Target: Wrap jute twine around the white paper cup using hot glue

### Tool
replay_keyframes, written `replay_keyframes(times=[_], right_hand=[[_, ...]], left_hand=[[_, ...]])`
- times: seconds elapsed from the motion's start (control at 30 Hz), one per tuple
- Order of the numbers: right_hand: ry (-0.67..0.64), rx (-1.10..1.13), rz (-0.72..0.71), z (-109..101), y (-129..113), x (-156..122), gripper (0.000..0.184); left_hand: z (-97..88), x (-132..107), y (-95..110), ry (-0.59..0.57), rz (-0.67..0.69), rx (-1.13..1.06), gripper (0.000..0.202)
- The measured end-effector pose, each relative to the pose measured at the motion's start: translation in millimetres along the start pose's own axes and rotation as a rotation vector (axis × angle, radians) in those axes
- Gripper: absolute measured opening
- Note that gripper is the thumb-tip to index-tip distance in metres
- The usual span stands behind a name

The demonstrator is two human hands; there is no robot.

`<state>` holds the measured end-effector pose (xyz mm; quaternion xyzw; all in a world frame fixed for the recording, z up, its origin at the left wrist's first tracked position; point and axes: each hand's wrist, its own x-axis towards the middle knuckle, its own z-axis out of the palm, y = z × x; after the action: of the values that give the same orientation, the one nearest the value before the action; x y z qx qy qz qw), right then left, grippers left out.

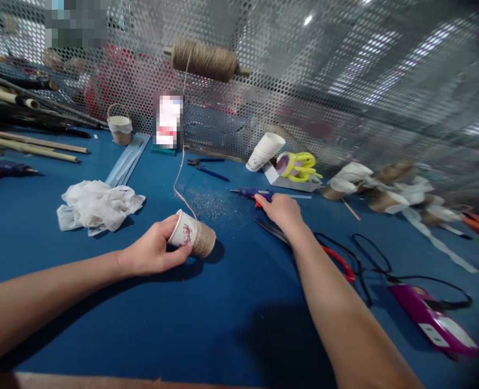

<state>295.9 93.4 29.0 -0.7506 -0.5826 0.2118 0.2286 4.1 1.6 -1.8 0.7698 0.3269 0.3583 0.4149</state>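
The left hand (152,253) pinches a small white paper cup with a red print (191,234), thumb on top near the rim and fingers curled under it. The cup lies on its side on the blue surface (207,313), and its lower half is wrapped in brown jute twine. A loose strand of the same twine (179,167) rises from the cup to a fat spool of jute twine (204,59), which is mounted on the perforated metal wall far behind the cup.

To the right of the cup and a little behind it, the right hand (282,210) lies over the grip of a blue glue gun with an orange trigger (251,192). Its fingers bend down onto the gun. Whether they are closed around it cannot be told.

A crumpled sheet of white plastic (97,205) sits well to the left of the cup. Behind and right of the cup, a tipped stack of white paper cups (265,150) rests near the wall. Red-handled scissors (337,258) lie right of the cup, partly hidden by the right forearm. Farther right still is a glossy purple appliance with a black cord (434,319).
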Motion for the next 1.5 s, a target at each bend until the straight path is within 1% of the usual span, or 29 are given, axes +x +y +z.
replay_keyframes(times=[0.07,0.1,0.13,0.17,0.2,0.27,0.33,0.4,0.47,0.57,0.6,0.67,0.73,0.83,0.9,1.0,1.1,1.17,1.27,1.4,1.5], right_hand=[[-0.02,0.046,-0.112,3,-15,-13,0.022],[-0.052,0.077,-0.165,5,-25,-22,0.022],[-0.11,0.114,-0.228,9,-36,-32,0.027],[-0.177,0.151,-0.272,14,-47,-42,0.031],[-0.279,0.197,-0.317,19,-59,-51,0.032],[-0.471,0.303,-0.38,29,-79,-68,0.03],[-0.597,0.408,-0.398,39,-92,-78,0.029],[-0.676,0.502,-0.377,44,-97,-83,0.026],[-0.72,0.579,-0.341,46,-98,-84,0.022],[-0.749,0.659,-0.307,42,-95,-86,0.014],[-0.753,0.68,-0.298,40,-95,-87,0.011],[-0.734,0.709,-0.29,35,-93,-89,0.013],[-0.655,0.701,-0.316,31,-91,-92,0.015],[-0.485,0.604,-0.419,25,-86,-97,0.018],[-0.404,0.526,-0.484,22,-83,-101,0.018],[-0.33,0.438,-0.526,18,-83,-108,0.019],[-0.267,0.361,-0.525,18,-86,-111,0.022],[-0.242,0.336,-0.513,21,-86,-109,0.025],[-0.238,0.342,-0.479,25,-85,-106,0.027],[-0.259,0.353,-0.465,28,-82,-103,0.024],[-0.271,0.36,-0.481,30,-81,-103,0.021]], left_hand=[[-0.1,0,0,-0.007,0.016,0.006,0.013],[0.1,0,0,-0.01,0.027,0.009,0.013],[0.3,0,0,-0.014,0.038,0.013,0.012],[0.5,0,1,-0.019,0.043,0.018,0.012],[0.7,0,1,-0.021,0.044,0.022,0.012],[0.8,0,3,-0.024,0.037,0.03,0.01],[0.4,-1,4,-0.024,0.037,0.036,0.007],[-0.2,-1,6,-0.028,0.043,0.036,0.006],[-0.7,0,7,-0.032,0.043,0.039,0.006],[-0.8,0,8,-0.032,0.031,0.044,0.006],[-0.7,0,8,-0.034,0.026,0.041,0.007],[-0.3,0,8,-0.037,0.016,0.019,0.008],[0.2,0,7,-0.038,-0.009,-0.027,0.009],[0.7,0,6,-0.038,-0.084,-0.149,0.013],[1.0,0,5,-0.048,-0.143,-0.224,0.016],[1.1,-1,5,-0.07,-0.195,-0.281,0.018],[0.8,-1,6,-0.085,-0.188,-0.308,0.017],[0.4,-2,6,-0.09,-0.166,-0.324,0.015],[-0.3,-3,8,-0.086,-0.164,-0.351,0.014],[-1.2,-3,10,-0.091,-0.179,-0.344,0.014],[-1.9,-3,11,-0.109,-0.161,-0.334,0.014]])
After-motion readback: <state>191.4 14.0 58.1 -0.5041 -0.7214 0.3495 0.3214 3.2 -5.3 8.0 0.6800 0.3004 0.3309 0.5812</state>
